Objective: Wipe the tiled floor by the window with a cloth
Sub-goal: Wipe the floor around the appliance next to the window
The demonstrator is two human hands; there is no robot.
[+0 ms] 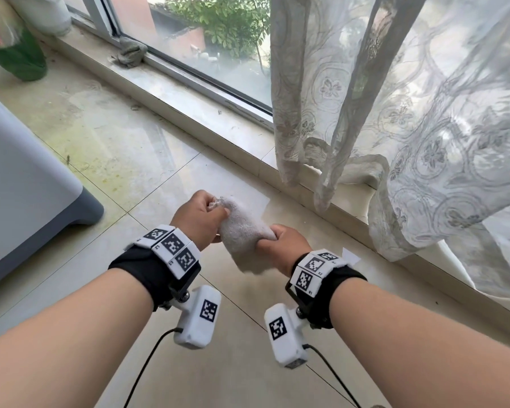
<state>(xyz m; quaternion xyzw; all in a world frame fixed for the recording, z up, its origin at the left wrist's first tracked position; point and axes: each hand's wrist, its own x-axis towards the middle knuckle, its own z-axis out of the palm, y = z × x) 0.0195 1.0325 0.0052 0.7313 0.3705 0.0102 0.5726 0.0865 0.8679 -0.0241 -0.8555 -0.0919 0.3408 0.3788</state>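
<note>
Now both hands, left hand (200, 219) and right hand (283, 245), grip a bunched grey cloth (242, 228) tightly above the tiled floor (159, 172).

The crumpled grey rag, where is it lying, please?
Head view, upper left: the crumpled grey rag lies on the stone sill against the window frame.

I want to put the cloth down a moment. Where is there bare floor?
Bare floor lies between the grey unit and the sill, ahead of the cloth. Crowded: the curtain drapes over the sill at right; a green bottle stands far left.
</note>
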